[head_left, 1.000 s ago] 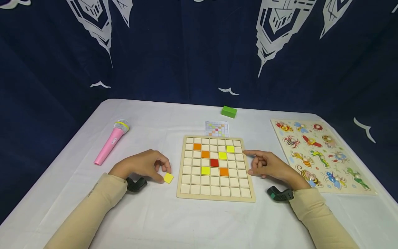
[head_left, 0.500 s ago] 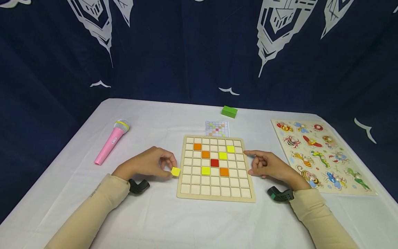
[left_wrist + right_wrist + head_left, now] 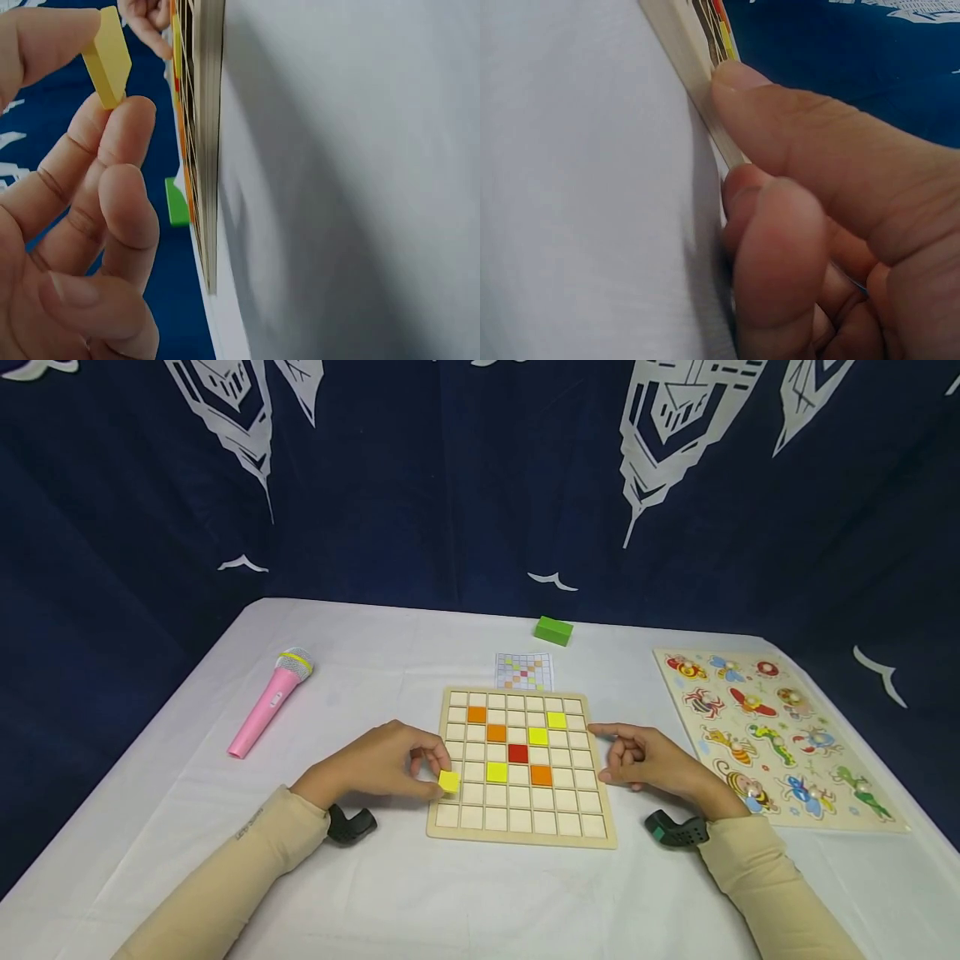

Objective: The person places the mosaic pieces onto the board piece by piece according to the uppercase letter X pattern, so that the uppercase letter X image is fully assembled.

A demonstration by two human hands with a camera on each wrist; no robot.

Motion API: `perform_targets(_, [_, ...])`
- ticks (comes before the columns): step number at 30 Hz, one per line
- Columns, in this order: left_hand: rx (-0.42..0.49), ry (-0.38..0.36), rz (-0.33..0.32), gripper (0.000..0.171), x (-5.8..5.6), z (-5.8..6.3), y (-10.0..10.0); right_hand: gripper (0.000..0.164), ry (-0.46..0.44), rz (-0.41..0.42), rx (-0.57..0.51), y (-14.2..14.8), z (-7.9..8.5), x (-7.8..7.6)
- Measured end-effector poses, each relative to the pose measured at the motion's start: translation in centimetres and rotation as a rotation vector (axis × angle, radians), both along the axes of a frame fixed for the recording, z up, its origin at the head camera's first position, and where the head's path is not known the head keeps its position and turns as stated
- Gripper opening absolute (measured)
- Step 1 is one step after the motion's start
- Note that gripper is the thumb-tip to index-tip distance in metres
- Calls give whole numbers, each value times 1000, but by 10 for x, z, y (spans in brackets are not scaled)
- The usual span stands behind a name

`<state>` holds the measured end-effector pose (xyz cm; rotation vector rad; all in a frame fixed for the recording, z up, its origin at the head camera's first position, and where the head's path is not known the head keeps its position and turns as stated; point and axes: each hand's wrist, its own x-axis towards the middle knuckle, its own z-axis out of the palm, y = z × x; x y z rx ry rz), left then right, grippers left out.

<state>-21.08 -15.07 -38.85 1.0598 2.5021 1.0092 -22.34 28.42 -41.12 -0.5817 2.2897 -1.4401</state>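
Note:
My left hand (image 3: pixel 386 766) pinches a small yellow square tile (image 3: pixel 449 782) between thumb and fingertips. In the left wrist view the tile (image 3: pixel 109 58) stands tilted on the fingertips, raised above the table. It overlaps the left edge of a wooden grid board (image 3: pixel 520 841) in the head view. Orange tiles (image 3: pixel 542 775), yellow tiles (image 3: pixel 497 772) and a red tile (image 3: pixel 517 753) lie in the board's squares. At the board's right edge, my right hand (image 3: pixel 652 762) touches with a straight index finger and the thumb; its other fingers are curled. The right wrist view shows the thumb (image 3: pixel 780 120) against the rim.
Behind the board lies a small printed pattern card (image 3: pixel 523 670), with a green block (image 3: pixel 553 631) farther back. A pink toy microphone (image 3: pixel 270 702) lies at the left. On the right is a flat insect puzzle board (image 3: pixel 772 735). The white-covered table (image 3: pixel 465 902) meets a dark curtain.
My left hand has lifted the yellow tile from the tablecloth and carried it right, over the board's left edge. My right hand has stayed in place.

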Motion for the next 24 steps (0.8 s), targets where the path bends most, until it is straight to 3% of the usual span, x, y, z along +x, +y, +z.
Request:
perform_targets(12, [-113, 116, 17, 20, 5, 1, 19, 74, 9, 5, -10, 0, -2, 0])
perform_targets(24, [-173, 120, 9, 18, 6, 2, 33, 73, 21, 17, -16, 1, -2, -1])
